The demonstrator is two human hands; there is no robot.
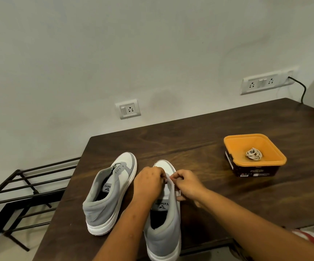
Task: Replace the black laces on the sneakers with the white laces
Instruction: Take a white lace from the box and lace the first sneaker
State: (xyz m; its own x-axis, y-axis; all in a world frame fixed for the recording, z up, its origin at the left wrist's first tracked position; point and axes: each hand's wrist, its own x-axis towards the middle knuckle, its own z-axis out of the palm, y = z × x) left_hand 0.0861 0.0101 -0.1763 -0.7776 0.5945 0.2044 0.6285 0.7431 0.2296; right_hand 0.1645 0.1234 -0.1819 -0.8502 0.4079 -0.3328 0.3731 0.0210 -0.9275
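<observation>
1. Two grips met over the white lace [169, 180] at the front eyelets of the right sneaker [163, 236]. The left grip [148, 180] was curled on it from one side, apparently pinching. The right grip [187, 183] pinched a strand from the other.
2. That lace looked flat, soft and limp, so it would likely flop unless held close to its tip. The tip itself was hidden among the fingers.
3. Being light, the shoe would probably slide under a pull, so one grip would have to brace the upper beside the eyelets.
4. The right sneaker stood at the surface's [227, 200] near edge, heel toward the person.
5. The left sneaker [99, 204] stood just beside it, toward the left edge, with bare eyelets.
6. No black laces showed anywhere.
7. An orange box [227, 146] sat well apart toward the right edge, with a coiled white lace [253, 153] inside it.
8. A black metal rack [20, 185] stood beyond the left edge.
</observation>
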